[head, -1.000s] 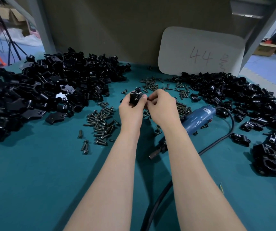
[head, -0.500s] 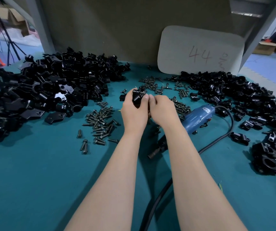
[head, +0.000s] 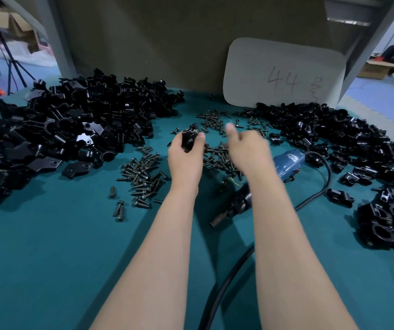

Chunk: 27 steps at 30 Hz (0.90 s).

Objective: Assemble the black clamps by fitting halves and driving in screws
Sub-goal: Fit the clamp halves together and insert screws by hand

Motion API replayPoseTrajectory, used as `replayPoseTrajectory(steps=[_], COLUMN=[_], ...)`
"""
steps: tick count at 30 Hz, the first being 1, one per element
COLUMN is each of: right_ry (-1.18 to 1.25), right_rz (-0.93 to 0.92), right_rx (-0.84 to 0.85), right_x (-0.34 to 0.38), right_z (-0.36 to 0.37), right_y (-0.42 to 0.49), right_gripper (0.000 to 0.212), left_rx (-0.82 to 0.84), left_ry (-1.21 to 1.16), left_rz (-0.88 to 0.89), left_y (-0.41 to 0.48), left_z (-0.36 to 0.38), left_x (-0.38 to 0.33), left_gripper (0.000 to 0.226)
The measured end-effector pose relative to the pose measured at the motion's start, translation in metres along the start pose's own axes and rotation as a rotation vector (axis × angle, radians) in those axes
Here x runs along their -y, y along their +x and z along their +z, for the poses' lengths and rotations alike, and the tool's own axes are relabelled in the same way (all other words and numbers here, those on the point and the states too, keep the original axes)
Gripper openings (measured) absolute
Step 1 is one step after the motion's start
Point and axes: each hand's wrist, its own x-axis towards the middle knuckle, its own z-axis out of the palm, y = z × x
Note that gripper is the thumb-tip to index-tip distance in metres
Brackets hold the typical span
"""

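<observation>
**Two heaps hem the lane, one clamp in the left grip**

From my station the table [head: 48, 258] reads as a teal lane between two black masses. A big heap of loose clamp halves [head: 72, 129] fills the left side out to the table's left edge. A long heap of clamp parts [head: 334, 139] runs down the right side. Nearer me on that side sits a cluster of assembled clamps [head: 393, 225], close to the right edge. The far edge is shut off by a dull back panel [head: 143, 44], and a white board [head: 284, 72] marked 44 leans against it. The near stretch under both forearms is open cloth, crossed only by the black cable [head: 227, 270]. It belongs to the blue driver [head: 286, 163], which lies just right of the right forearm with its nose toward me.

Screws lie in three patches: the left scatter [head: 143, 177] beside the left wrist, the middle patch [head: 217, 158] between the hands, and the far patch [head: 211, 120] beyond them.

The left grip [head: 186, 158] has fingers and thumb curled round a clamp [head: 190, 139], which pokes out above the fingertips. The right grip [head: 250, 148] is just beside it, apart from the clamp and not touching it. It is smeared with blur, with one digit sticking up, so I cannot tell whether it is closed on anything
</observation>
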Motion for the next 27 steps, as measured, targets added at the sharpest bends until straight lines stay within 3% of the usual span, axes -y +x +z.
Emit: replayPoseTrajectory(steps=[3,6,8,12,18,22,27], right_ry=[-0.005,0.071,0.022,0.042,-0.025,-0.104,-0.029], right_rz=[0.216,0.349,0.364,0.431,0.456,0.437,0.476], right_rx=[-0.034,0.015,0.036,0.046,0.119,0.168,0.113], right_x=[-0.028,-0.039,-0.039,-0.044,-0.045,-0.048,-0.046], right_z=[-0.034,-0.046,-0.050,-0.058,-0.051,-0.041,-0.037], right_y=[0.008,0.005,0.004,0.002,-0.004,-0.001,0.005], right_gripper=[0.054,0.069,0.077,0.079,0.088,0.103,0.094], left_rx=[-0.024,-0.011,0.007,0.011,-0.031,-0.029,-0.031], left_ry=[-0.107,-0.119,-0.080,-0.043,-0.005,-0.009,0.003], left_rz=[-0.115,-0.168,-0.186,-0.203,-0.176,-0.180,-0.184], left_y=[0.005,0.006,0.007,0.008,0.006,0.006,0.005], left_z=[-0.004,-0.006,-0.007,-0.008,-0.006,-0.006,-0.007], left_x=[-0.001,0.000,0.003,0.005,0.007,0.007,0.007], left_gripper=[0.008,0.007,0.003,0.023,0.028,0.027,0.015])
